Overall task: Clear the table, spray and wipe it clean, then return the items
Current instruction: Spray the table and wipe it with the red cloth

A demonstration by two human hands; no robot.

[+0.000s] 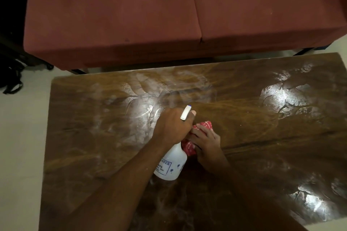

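Left hand (173, 127): grips the spray bottle (171, 165), nozzle aimed at the far edge.
Right hand (206, 142): clutches the red cloth (188, 147) mid-table (262, 118).
Risk: the mist may overshoot onto the sofa (112, 24).

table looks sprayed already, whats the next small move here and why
Probably sweep the red cloth leftward into the whitish spray film and start wiping. That film lies unwiped on the table just beyond the hands. The left hand grips the spray bottle, and the right hand holds the cloth bunched right beside it, so wiping looks due.
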